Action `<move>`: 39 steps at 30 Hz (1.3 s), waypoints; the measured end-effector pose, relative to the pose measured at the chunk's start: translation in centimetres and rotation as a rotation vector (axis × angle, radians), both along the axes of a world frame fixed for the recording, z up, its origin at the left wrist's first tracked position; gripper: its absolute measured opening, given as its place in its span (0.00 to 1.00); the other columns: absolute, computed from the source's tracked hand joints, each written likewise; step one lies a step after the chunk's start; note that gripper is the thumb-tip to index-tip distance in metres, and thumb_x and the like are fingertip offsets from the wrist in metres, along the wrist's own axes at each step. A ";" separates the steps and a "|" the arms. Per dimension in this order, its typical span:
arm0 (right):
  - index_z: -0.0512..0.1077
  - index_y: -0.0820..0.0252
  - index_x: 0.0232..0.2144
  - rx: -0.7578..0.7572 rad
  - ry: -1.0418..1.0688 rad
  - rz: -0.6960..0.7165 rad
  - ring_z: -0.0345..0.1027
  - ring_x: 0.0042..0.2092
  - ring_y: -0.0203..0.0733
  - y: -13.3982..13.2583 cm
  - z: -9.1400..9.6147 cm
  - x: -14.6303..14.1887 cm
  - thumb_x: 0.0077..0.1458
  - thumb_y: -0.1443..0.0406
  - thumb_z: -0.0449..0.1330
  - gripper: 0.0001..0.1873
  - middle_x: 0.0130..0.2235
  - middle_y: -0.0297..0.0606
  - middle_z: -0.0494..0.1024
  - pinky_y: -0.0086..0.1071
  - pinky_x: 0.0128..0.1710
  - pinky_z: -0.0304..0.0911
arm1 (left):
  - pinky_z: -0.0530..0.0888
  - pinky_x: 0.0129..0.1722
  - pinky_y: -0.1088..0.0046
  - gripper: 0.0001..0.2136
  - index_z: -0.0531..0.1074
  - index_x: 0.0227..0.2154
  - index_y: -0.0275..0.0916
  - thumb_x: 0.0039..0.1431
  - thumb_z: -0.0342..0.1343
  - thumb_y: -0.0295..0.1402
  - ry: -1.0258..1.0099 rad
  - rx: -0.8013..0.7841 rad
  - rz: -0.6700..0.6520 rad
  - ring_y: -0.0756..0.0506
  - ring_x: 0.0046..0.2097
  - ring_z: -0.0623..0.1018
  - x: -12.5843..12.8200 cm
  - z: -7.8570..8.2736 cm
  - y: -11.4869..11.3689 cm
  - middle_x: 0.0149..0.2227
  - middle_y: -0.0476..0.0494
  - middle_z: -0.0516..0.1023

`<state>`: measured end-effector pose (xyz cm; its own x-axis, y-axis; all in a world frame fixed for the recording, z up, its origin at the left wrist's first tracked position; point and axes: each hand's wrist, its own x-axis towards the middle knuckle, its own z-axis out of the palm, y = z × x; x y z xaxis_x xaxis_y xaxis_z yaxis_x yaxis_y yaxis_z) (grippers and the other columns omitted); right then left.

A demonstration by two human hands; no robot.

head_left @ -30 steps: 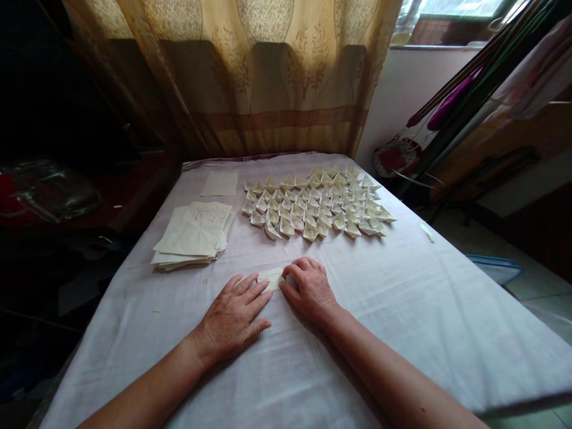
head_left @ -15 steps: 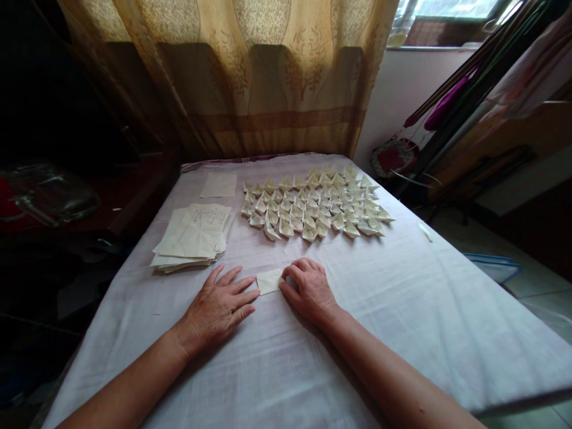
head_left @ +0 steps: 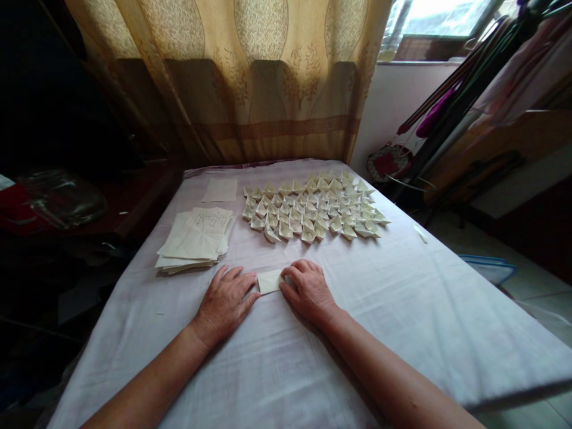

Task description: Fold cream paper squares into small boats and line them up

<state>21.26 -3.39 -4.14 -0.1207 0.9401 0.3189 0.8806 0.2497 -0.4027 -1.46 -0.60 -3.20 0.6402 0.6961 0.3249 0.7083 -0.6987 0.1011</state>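
A small folded piece of cream paper (head_left: 269,282) lies flat on the cloth between my hands. My right hand (head_left: 308,289) has its fingers curled over the paper's right end, thumb and fingertips closed on it and hiding that end. At the left edge, my left hand (head_left: 227,296) rests on the cloth, its fingers slightly bent and the thumb apart from the forefinger; both tips are close to the paper. Beyond them stand many folded paper boats (head_left: 308,208) in close rows. A stack of square paper sheets (head_left: 194,235), the top one creased and written on, lies to the left.
A single paper sheet (head_left: 220,190) lies behind the stack. The table (head_left: 402,322) has a pale cloth cover, with a small white scrap (head_left: 420,233) near its right edge. A patterned curtain (head_left: 277,107) hangs behind. Clear plastic packaging (head_left: 62,196) sits on the dark surface at left.
My left hand's fingers have drawn in and bent, from spread flat to closer together beside the paper's left edge. My right hand and the folded paper have stayed put. The view has tilted slightly.
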 end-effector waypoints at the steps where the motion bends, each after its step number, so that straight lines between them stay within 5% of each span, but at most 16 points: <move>1: 0.76 0.56 0.38 0.007 -0.001 0.004 0.67 0.45 0.47 0.0 0.0 0.0 0.57 0.63 0.64 0.05 0.41 0.40 0.76 0.40 0.48 0.57 | 0.62 0.61 0.49 0.12 0.74 0.47 0.39 0.65 0.54 0.39 -0.022 0.027 0.037 0.36 0.55 0.74 0.2 -0.4 0.1 0.49 0.40 0.80; 5: 0.75 0.58 0.44 0.037 -0.008 0.031 0.67 0.47 0.50 -0.1 -0.1 0.0 0.57 0.63 0.63 0.12 0.44 0.43 0.77 0.43 0.49 0.59 | 0.67 0.57 0.51 0.19 0.72 0.47 0.36 0.58 0.62 0.42 -0.109 0.057 0.082 0.34 0.53 0.74 0.9 -1.5 0.3 0.50 0.35 0.78; 13: 0.66 0.62 0.59 0.234 -0.049 0.076 0.61 0.58 0.54 -0.2 -0.6 -0.2 0.56 0.65 0.61 0.28 0.57 0.49 0.72 0.46 0.56 0.57 | 0.68 0.57 0.50 0.19 0.68 0.51 0.40 0.58 0.63 0.33 -0.260 0.061 0.002 0.37 0.53 0.76 0.8 -2.0 0.1 0.50 0.39 0.79; 16: 0.69 0.57 0.56 0.323 -0.081 0.128 0.59 0.60 0.52 -0.4 -0.5 -0.5 0.57 0.66 0.60 0.23 0.59 0.48 0.70 0.47 0.58 0.55 | 0.67 0.58 0.49 0.14 0.69 0.48 0.41 0.60 0.60 0.30 -0.311 0.026 -0.074 0.39 0.53 0.76 0.7 -1.8 -0.2 0.50 0.40 0.79; 19: 0.76 0.54 0.41 0.422 -0.086 0.223 0.60 0.60 0.49 -0.5 -0.2 -0.9 0.58 0.68 0.58 0.09 0.57 0.44 0.72 0.44 0.60 0.53 | 0.66 0.59 0.49 0.05 0.72 0.40 0.42 0.62 0.57 0.28 -0.326 -0.025 -0.116 0.40 0.54 0.75 0.8 -1.1 -0.6 0.51 0.41 0.78; 22: 0.75 0.56 0.30 0.462 -0.045 0.252 0.61 0.60 0.47 -0.6 0.0 -1.0 0.59 0.70 0.57 0.09 0.55 0.41 0.74 0.42 0.60 0.52 | 0.68 0.57 0.52 0.04 0.73 0.36 0.41 0.60 0.59 0.34 -0.347 -0.102 -0.097 0.39 0.55 0.74 0.8 -0.4 -0.9 0.54 0.38 0.75; 26: 0.75 0.55 0.30 0.437 0.015 0.217 0.61 0.60 0.48 -0.5 -0.2 -0.7 0.59 0.70 0.56 0.09 0.54 0.41 0.74 0.42 0.58 0.53 | 0.71 0.54 0.56 0.09 0.76 0.40 0.41 0.61 0.58 0.39 -0.389 -0.152 -0.098 0.38 0.55 0.75 0.5 -0.3 -0.4 0.55 0.35 0.75; 32: 0.75 0.54 0.30 0.381 0.005 0.227 0.60 0.60 0.48 -0.1 -0.6 -0.3 0.58 0.69 0.57 0.08 0.54 0.40 0.75 0.42 0.57 0.54 | 0.70 0.50 0.59 0.08 0.79 0.35 0.43 0.64 0.55 0.35 -0.436 -0.172 -0.074 0.43 0.41 0.79 0.3 -0.8 0.2 0.33 0.46 0.83; 39: 0.76 0.53 0.41 0.364 -0.131 0.232 0.62 0.56 0.48 -0.9 -0.1 -1.7 0.59 0.68 0.59 0.08 0.52 0.42 0.76 0.41 0.54 0.54 | 0.69 0.43 0.64 0.05 0.81 0.35 0.46 0.59 0.61 0.31 -0.385 -0.102 0.066 0.44 0.38 0.77 -0.2 -1.2 -0.1 0.32 0.47 0.81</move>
